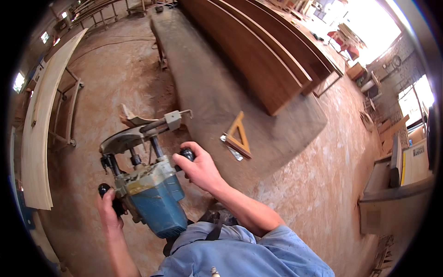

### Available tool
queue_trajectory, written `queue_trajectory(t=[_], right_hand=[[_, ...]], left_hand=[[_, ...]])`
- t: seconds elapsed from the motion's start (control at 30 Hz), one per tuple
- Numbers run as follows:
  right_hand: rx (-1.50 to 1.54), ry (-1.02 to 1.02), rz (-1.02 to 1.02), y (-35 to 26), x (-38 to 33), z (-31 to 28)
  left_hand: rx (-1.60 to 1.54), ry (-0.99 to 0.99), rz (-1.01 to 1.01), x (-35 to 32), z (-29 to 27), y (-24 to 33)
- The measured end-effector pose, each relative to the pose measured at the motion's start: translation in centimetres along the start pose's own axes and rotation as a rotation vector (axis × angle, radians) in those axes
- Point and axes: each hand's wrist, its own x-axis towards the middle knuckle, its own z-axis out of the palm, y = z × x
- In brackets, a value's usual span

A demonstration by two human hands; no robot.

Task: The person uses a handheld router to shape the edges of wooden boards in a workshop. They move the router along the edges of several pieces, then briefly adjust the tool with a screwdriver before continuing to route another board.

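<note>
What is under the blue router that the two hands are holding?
The blue router hangs in the air between the left hand and right hand. Below it lies the dusty floor; the patch directly beneath is covered by the tool.

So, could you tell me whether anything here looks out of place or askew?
Nothing is clearly damaged. Both hands, left and right, grip the blue router in mid-air, tilted. A wooden triangle square lies close to the bench's edge, and sawdust covers the floor.
</note>
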Motion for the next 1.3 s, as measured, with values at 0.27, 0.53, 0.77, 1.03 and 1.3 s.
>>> queue_trajectory(t=[0.27, 0.53, 0.77, 1.03, 1.3], right_hand=[[0.036, 0.041, 0.148, -3.9, 12.4, 23.9], [0.215, 0.147, 0.082, -8.6, 30.1, 34.6], [0.304, 0.121, 0.048, -18.4, 51.4, 37.1], [0.184, 0.223, -0.011, -28.1, 76.0, 41.5], [0.377, 0.529, -0.021, -34.0, 100.3, 46.2]], left_hand=[[-0.029, -0.108, -0.051, 22.9, -14.9, 5.9], [0.026, -0.193, -0.028, 43.4, -14.3, 17.2], [0.065, -0.216, 0.081, 62.7, -5.8, 29.2], [-0.012, -0.302, 0.046, 88.3, 2.6, 38.8], [0.071, -0.567, -0.001, 117.3, 14.4, 48.3]])
